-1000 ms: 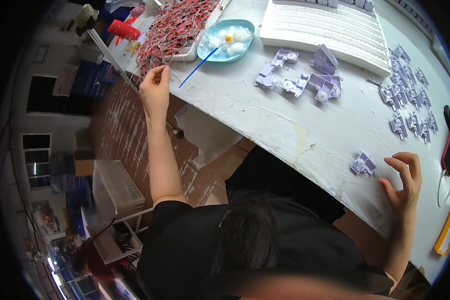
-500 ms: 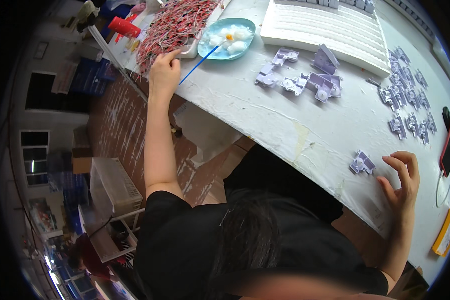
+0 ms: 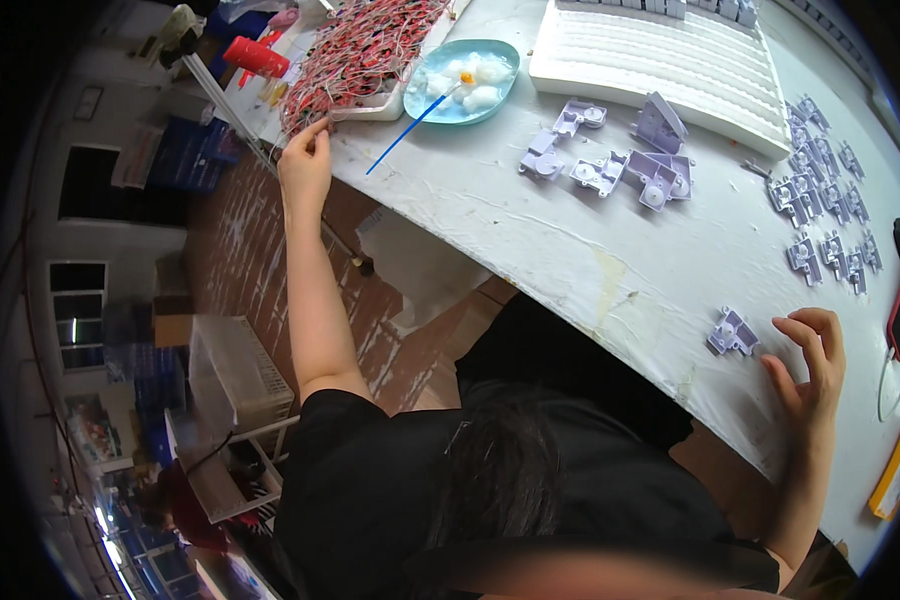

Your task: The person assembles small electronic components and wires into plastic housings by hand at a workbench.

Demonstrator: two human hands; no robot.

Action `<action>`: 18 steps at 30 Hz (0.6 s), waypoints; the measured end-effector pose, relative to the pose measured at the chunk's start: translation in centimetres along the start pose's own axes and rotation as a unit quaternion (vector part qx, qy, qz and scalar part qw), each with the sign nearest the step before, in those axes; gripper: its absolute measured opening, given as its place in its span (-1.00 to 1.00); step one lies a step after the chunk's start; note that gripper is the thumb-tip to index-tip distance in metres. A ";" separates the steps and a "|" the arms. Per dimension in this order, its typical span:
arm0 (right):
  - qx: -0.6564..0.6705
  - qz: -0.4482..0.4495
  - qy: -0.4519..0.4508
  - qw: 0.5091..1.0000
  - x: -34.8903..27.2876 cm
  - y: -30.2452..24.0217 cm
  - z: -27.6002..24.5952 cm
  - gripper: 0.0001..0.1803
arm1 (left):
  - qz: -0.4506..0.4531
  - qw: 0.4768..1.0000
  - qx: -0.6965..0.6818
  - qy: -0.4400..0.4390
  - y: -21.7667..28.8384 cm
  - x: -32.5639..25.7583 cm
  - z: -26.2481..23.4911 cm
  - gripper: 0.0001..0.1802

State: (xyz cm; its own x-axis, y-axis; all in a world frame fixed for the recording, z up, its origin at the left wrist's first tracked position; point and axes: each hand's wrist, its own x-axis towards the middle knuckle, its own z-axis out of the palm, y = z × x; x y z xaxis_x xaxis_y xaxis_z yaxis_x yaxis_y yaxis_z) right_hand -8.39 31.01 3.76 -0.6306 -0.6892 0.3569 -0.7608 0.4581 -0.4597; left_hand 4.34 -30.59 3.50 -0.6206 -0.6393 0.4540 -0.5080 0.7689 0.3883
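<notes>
My left hand (image 3: 305,178) is at the near corner of a white tray (image 3: 378,113) heaped with small red parts on thin wires (image 3: 365,50). Its thumb and fingers are drawn together; whatever they hold is too small to make out. On the right, my right hand (image 3: 815,365) hovers with curled fingers apart and nothing between them. Just left of its fingertips a pale purple plastic housing (image 3: 733,334) lies on the white table (image 3: 560,255).
A light blue dish (image 3: 448,113) holds white cotton-like clumps and a blue stick (image 3: 402,136). Behind stands a white ridged rack (image 3: 660,65). Purple housings lie mid-table (image 3: 600,172) and in a group at the right (image 3: 805,195). A yellow box (image 3: 895,472) sits far right.
My left hand has drawn back slightly toward the tray's near corner, and its fingers have come together. My right hand and the nearby housing stay as they were; the view shifted slightly.
</notes>
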 end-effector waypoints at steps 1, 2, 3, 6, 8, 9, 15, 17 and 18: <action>0.003 0.005 -0.002 1.000 0.0 0.1 0.0 -0.53 | -0.006 1.000 -0.028 0.003 -0.8 0.1 -0.3 -0.69; 0.004 0.004 -0.002 1.000 0.0 0.0 0.1 -0.53 | -0.007 1.000 -0.027 0.003 -1.5 0.1 -0.5 -0.69; 0.001 0.003 -0.002 1.000 0.1 0.0 0.1 -0.53 | -0.044 0.990 -0.124 0.044 -2.3 0.2 -0.8 -0.72; 0.002 0.000 -0.003 1.000 0.2 0.2 0.3 -0.54 | -0.086 0.957 -0.251 0.114 -3.5 0.3 -1.7 -0.77; 0.004 -0.001 -0.005 1.000 0.2 0.2 0.2 -0.54 | -0.099 0.958 -0.232 0.136 -4.3 0.5 -2.1 -0.77; -0.001 -0.003 -0.005 1.000 0.2 0.1 0.1 -0.55 | -0.100 0.957 -0.237 0.136 -4.7 0.5 -1.9 -0.79; 0.001 0.007 0.000 1.000 -0.3 0.1 -0.4 -0.56 | -0.099 0.952 -0.247 0.151 -3.2 -0.6 -1.1 -0.79; 0.002 0.003 -0.005 1.000 0.1 0.2 0.1 -0.57 | -0.083 0.956 -0.251 0.125 -2.4 -1.7 -0.5 -0.77; 0.006 0.005 -0.007 1.000 0.2 0.2 0.4 -0.57 | -0.064 0.960 -0.256 0.097 -2.0 -2.1 -0.1 -0.75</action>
State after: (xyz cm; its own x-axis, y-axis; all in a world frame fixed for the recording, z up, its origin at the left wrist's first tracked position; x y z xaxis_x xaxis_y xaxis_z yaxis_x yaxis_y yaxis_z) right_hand -8.62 30.76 3.38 -0.6357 -0.6925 0.3411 -0.7527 0.4580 -0.4729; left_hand 6.69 -30.77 1.84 -0.4250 -0.7562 0.4975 -0.1811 0.6095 0.7718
